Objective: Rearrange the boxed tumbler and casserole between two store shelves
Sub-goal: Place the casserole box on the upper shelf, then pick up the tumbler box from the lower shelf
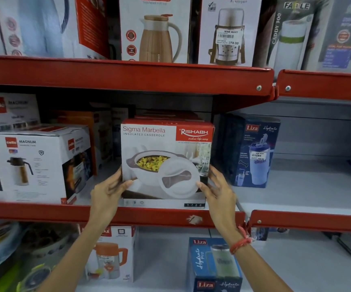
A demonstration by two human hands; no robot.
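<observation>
Both hands gripped the casserole box [166, 163] at the front edge of the middle shelf [128, 216], the left hand [109, 190] and right hand [218, 190] clasping its lower corners. One boxed tumbler [252, 152] stood just beside it on the right; another tumbler box [214, 264] sat on the lower shelf [296, 264].

The casserole box [166, 161] reads "Sigma Marbella", "INSULATED CASSEROLE", "RISHABH makes life easy" and, low on its front, "1700". Left of it, a white flask box [33, 165] says "cello MAGNUM". Right of it, a blue tumbler box [254, 152] says "Liza Hydrate Pro"; another tumbler box [214, 264] below bears the same words. Above it, a jug box [155, 28] reads "HOT N SIP 500 ml", and a price sticker [229, 36] reads "NINE MART", "379.00". Further right: "FABLE", "CADDY 300" on a dark box [288, 34].
</observation>
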